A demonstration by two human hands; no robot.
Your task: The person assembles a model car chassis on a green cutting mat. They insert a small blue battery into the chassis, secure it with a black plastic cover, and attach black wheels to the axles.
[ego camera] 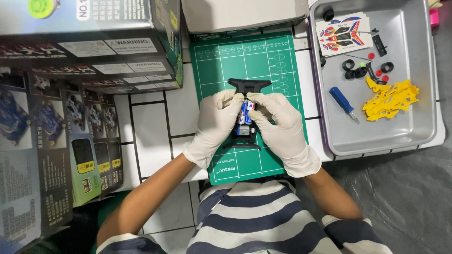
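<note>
1. Bench (150, 136): white glazed square tiles with dark grout lines; a grey, crinkled sheet covers the area at right.
2. Cutting mat (263, 61): green, matt, printed with a white grid and ovals; it lies flat on the bench at centre.
3. Toy car chassis (248, 85): black moulded plastic, with a wide flat bumper at its far end and a narrower frame at the near end; it rests on the mat between the two hands.
4. Batteries (246, 113): two small cylinders with blue, white and red wrappers, lying side by side lengthwise in the middle of the chassis (partly hidden by the fingers).
5. Left hand (214, 124): in a smooth white glove; its grip is closed on the left flank of the chassis, fingertips touching the batteries.
6. Right hand (281, 127): likewise gloved; its grip clasps the right flank, thumb and fingers pressed against the batteries.
7. Tray (414, 127): grey metal, rectangular, with rounded corners, just right of the mat.
8. Tray contents: a yellow plastic part frame (390, 98), a blue-handled screwdriver (343, 102), black ring-shaped tyres (354, 69) and a colourful sticker sheet (343, 34).
9. Stacked cardboard boxes (89, 51): glossy and dark, at left.
</note>
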